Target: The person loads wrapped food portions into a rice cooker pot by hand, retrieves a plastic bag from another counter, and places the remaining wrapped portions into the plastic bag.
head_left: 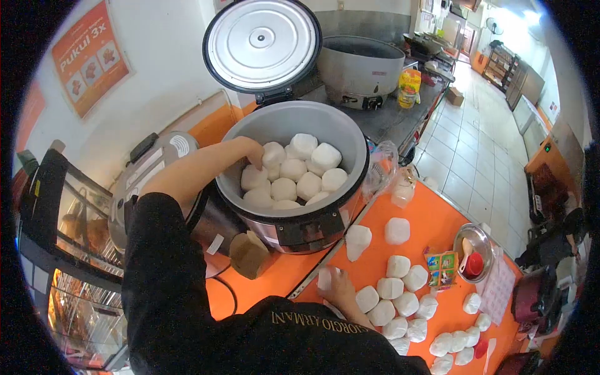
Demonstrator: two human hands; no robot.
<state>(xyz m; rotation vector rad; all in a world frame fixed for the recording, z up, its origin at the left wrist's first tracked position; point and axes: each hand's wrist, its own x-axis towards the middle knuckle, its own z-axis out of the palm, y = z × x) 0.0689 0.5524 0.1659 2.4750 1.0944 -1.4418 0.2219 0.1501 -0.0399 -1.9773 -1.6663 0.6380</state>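
Note:
A large rice warmer (300, 109) stands with its round lid raised, and several white wrapped bundles (293, 169) are piled inside. My left hand (252, 152) reaches over the rim at the left, its fingers bent down onto a white wrapped bundle (254, 179) by the inner wall; some fingertips are hidden. Low in front of the warmer, my right hand (340, 289) is closed around another white wrapped bundle (324, 279), over the orange table (315, 303). More white wrapped bundles (390, 288) lie in a group just right of that hand.
A steel bowl (461, 236) holding a red cup sits at the table's right, beside a colourful packet (441, 269). Clear plastic bags (382, 164) hang by the warmer's right side. A brown cardboard piece (249, 255) stands at its base. A glass display case (81, 250) is at left.

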